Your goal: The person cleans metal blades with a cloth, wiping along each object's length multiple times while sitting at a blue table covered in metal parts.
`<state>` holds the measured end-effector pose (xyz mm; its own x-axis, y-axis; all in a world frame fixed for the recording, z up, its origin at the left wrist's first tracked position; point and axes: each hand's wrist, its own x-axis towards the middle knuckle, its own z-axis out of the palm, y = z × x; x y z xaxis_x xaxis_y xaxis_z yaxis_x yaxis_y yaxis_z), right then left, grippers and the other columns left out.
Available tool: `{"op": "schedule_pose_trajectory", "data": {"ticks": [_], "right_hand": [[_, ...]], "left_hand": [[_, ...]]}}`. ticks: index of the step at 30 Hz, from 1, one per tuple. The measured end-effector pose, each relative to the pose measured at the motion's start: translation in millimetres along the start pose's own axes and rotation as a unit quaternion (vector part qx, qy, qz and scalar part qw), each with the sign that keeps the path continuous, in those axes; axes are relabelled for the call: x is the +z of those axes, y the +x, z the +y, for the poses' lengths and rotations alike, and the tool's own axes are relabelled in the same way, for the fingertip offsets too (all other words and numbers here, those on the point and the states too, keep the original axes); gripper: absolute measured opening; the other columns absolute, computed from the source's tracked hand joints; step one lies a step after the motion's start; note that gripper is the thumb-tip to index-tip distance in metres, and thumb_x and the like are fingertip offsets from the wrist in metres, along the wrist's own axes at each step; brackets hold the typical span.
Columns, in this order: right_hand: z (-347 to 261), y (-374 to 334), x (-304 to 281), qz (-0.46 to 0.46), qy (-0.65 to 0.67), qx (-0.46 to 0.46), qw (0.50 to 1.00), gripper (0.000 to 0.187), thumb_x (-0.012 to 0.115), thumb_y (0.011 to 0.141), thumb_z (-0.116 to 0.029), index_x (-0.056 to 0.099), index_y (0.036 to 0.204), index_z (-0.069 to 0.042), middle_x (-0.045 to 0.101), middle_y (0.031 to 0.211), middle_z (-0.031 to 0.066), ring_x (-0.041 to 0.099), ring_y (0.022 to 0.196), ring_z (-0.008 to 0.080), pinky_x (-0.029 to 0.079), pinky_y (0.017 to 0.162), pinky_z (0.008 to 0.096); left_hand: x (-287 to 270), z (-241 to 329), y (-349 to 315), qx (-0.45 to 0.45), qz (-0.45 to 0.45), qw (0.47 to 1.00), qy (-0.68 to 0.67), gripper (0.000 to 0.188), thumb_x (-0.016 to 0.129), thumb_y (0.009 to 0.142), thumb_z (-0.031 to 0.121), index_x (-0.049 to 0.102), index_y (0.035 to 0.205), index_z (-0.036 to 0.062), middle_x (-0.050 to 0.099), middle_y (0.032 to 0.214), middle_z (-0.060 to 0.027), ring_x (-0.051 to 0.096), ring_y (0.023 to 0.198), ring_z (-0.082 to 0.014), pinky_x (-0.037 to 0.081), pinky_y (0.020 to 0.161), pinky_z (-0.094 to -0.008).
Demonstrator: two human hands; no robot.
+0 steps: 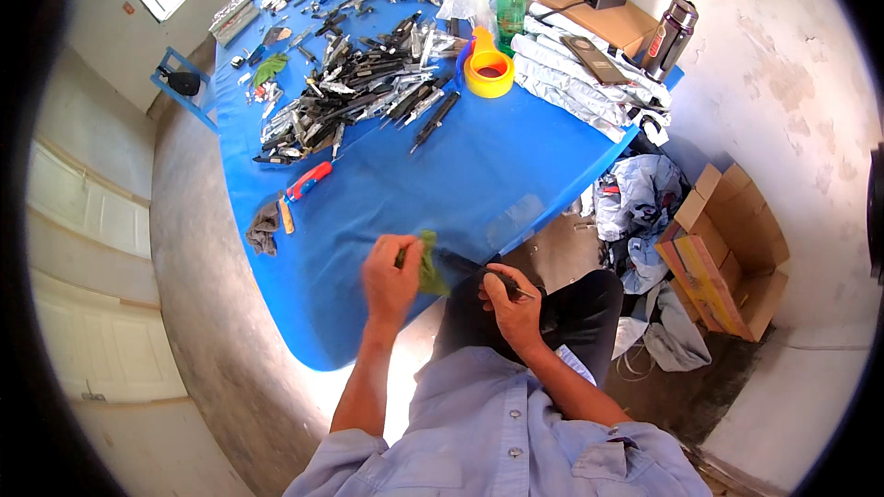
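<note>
Just past the near edge of the blue-covered table (pixel 368 212), my left hand (pixel 389 278) is closed round a crumpled green cloth (pixel 430 269), which hangs from its right side. My right hand (pixel 512 308), closed above my lap, grips a slim black tool (pixel 462 264). The tool's dark end points toward the cloth, and a thin metal tip sticks out by the thumb. Blur hides its exact kind, and I cannot tell whether cloth and tool touch. Farther up the table lies a large heap of slim black and silver tools (pixel 368 83).
A red-and-blue handled tool (pixel 308 181) and a grey rag (pixel 264 228) lie at left. Yellow tape (pixel 489 72), a green bottle (pixel 510 5), white packets (pixel 566 83) and a flask (pixel 669 40) stand at far right. An open carton (pixel 727 258) sits on the floor.
</note>
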<state>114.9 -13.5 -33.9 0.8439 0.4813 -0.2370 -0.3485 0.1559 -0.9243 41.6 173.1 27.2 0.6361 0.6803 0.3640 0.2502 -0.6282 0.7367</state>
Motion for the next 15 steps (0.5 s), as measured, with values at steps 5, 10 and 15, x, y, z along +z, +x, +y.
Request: {"op": "schedule_pose_trajectory", "data": {"ticks": [5, 10, 15], "right_hand": [[6, 8, 8, 0.037, 0.03, 0.017, 0.999, 0.023, 0.069, 0.104, -0.023, 0.073, 0.115, -0.003, 0.07, 0.083, 0.0029, 0.064, 0.068, 0.01, 0.052, 0.059, 0.0254], [10, 19, 5, 0.097, 0.052, 0.11, 0.988, 0.029, 0.071, 0.102, -0.037, 0.07, 0.099, -0.008, 0.064, 0.075, 0.0016, 0.057, 0.06, 0.0107, 0.046, 0.052, 0.0263], [-4, 19, 15, 0.156, 0.071, 0.174, 0.97, 0.037, 0.073, 0.1, -0.047, 0.064, 0.091, -0.012, 0.058, 0.07, 0.0004, 0.053, 0.057, 0.0118, 0.043, 0.049, 0.0276]], "left_hand": [[35, 23, -36, 0.104, -0.055, 0.993, -0.006, 0.007, 0.075, 0.091, 0.006, 0.071, 0.095, 0.0017, 0.07, 0.094, -0.0149, 0.068, 0.088, -0.0353, 0.054, 0.076, -0.0427], [53, 9, -34, 0.18, -0.057, 0.98, 0.069, 0.005, 0.071, 0.093, 0.003, 0.067, 0.096, 0.0022, 0.066, 0.096, -0.016, 0.064, 0.091, -0.0374, 0.053, 0.078, -0.0463], [37, -6, -2, 0.18, -0.044, 0.974, 0.129, 0.005, 0.068, 0.094, 0.003, 0.064, 0.092, 0.0025, 0.065, 0.096, -0.016, 0.063, 0.09, -0.0379, 0.051, 0.078, -0.0482]]}}
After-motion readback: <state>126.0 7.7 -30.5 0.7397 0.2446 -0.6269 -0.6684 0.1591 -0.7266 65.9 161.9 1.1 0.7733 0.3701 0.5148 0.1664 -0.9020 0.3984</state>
